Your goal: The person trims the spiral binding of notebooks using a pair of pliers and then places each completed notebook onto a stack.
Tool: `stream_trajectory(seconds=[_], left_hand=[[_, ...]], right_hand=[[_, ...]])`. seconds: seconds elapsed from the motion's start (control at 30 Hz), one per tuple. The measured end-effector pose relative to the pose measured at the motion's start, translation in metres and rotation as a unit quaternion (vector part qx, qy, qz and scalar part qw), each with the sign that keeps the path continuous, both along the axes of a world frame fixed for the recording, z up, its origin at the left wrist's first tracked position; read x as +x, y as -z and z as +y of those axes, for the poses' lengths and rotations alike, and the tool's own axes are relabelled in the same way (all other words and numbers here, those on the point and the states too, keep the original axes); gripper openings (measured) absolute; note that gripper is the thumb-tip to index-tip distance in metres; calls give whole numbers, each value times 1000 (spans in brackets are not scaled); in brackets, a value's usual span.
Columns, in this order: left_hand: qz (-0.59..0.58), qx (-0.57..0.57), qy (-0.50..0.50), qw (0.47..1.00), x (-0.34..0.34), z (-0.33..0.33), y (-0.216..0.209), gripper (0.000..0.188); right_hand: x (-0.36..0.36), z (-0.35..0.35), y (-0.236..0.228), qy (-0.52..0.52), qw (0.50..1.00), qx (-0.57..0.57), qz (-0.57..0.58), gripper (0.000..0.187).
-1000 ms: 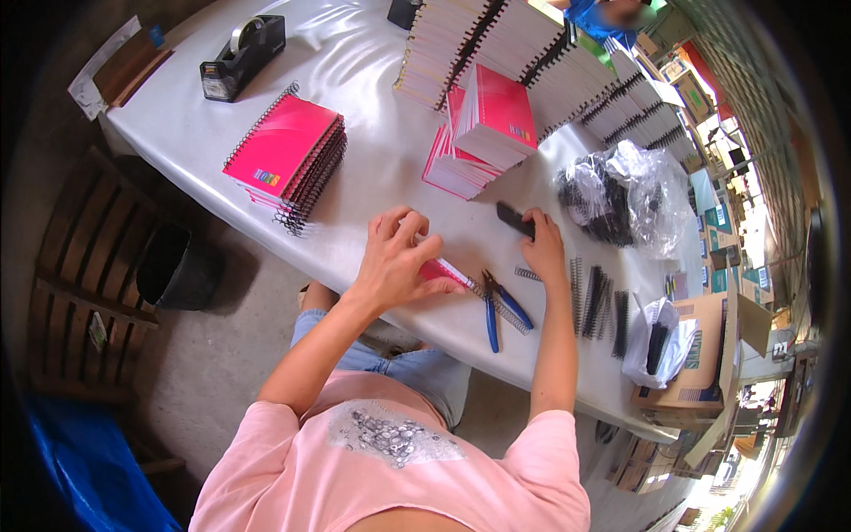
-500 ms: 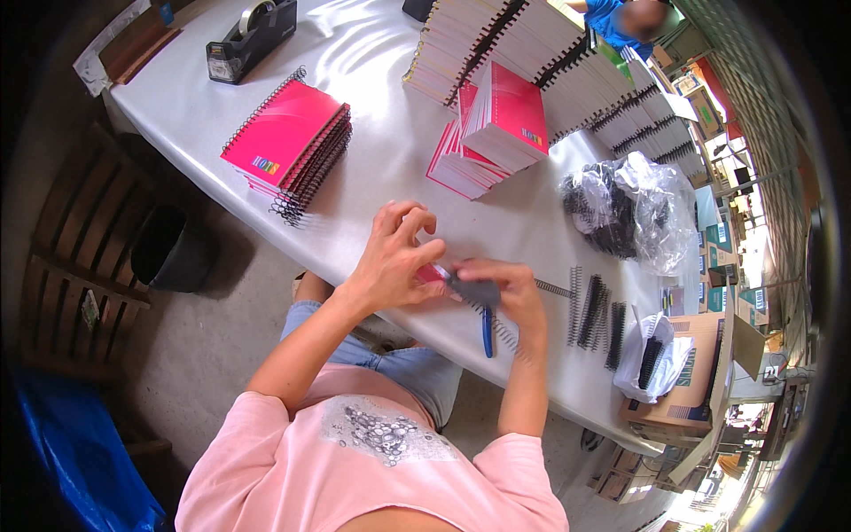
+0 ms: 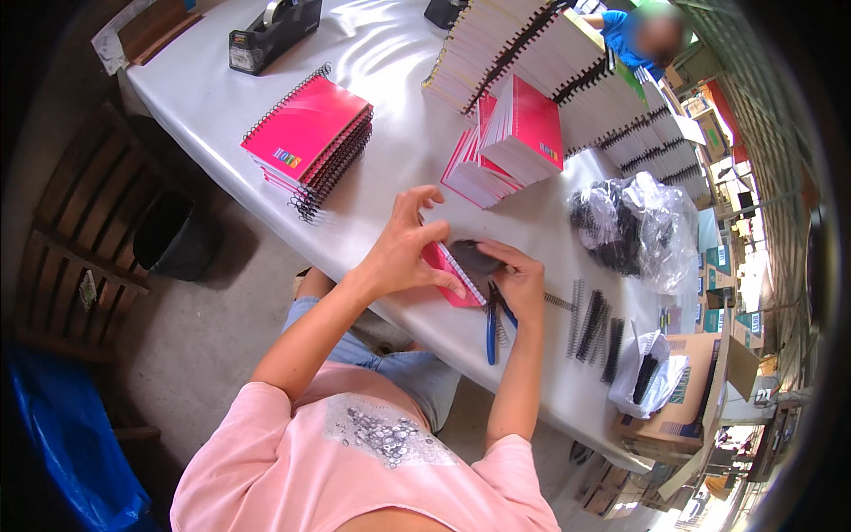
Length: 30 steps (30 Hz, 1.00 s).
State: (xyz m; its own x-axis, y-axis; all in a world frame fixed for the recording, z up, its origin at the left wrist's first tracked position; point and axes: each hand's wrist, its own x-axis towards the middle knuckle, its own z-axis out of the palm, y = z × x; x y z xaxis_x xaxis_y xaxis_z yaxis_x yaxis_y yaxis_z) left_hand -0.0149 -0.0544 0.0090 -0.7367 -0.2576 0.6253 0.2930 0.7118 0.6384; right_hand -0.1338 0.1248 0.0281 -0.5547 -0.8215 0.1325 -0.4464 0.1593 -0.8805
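My left hand (image 3: 409,246) grips a small pink notebook (image 3: 461,295) at the table's near edge, thumb on its cover. The row of holes along its white page edge faces my right hand. My right hand (image 3: 520,277) has its fingers closed on a smooth dark grey, rounded piece (image 3: 477,257) beside that edge; its exact kind is unclear. Pliers with blue handles (image 3: 491,335) lie just below, partly hidden by my right hand. A loose wire coil (image 3: 558,301) rests right of that hand, near several black binding coils (image 3: 592,324).
Coil-bound pink notebooks (image 3: 306,129) are stacked at left, unbound ones (image 3: 523,129) at centre. Thick bound books (image 3: 496,53) line the back, where a person in blue (image 3: 634,40) stands. At right are a plastic bag of coils (image 3: 634,222) and a cardboard box (image 3: 687,381). A tape dispenser (image 3: 266,40) stands far left.
My right hand has shifted slightly down and turned, drawing the dark piece a little off the notebook's edge. More of the notebook and pliers now shows. The whole view has shifted a little.
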Motion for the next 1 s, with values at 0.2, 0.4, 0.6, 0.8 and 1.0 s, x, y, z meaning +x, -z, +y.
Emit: stream_trajectory(seconds=[0.2,0.4,0.6,0.8,1.0], left_hand=[[10,184,45,982,-9,-5,18,86],[-47,203,61,976,-13,-11,35,98],[-8,139,61,988,-13,-10,31,99],[-5,147,51,988,-12,-7,31,105],[27,151,55,987,-14,-9,38,72]], right_hand=[[-4,-16,-7,20,998,23,58,35],[6,-26,-18,-125,979,-129,-94,45],[21,-43,-36,-86,993,-58,-58,42],[18,-42,-26,-79,955,-143,-246,40],[-11,-29,-25,126,980,-23,152,37]])
